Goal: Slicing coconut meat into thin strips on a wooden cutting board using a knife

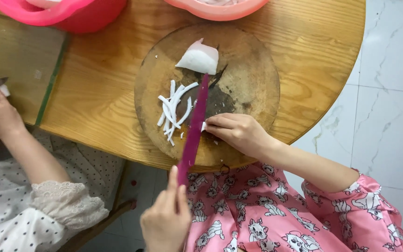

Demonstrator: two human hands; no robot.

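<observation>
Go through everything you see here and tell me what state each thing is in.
Left hand: gripping the knife handle.
Right hand: fingertips pinching a small white piece on the board.
Purple knife: blade lying across the round cutting board.
White chunk: uncut.
White strips: sliced, loosely piled.
Pink bowls: contents mostly out of view.

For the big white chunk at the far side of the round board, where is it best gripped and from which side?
Probably across its straight cut edges, coming from the right, with the right hand. The chunk lies flat on the board, its curved rim facing away, and the knife held by the left hand blocks the near-left approach.
</observation>
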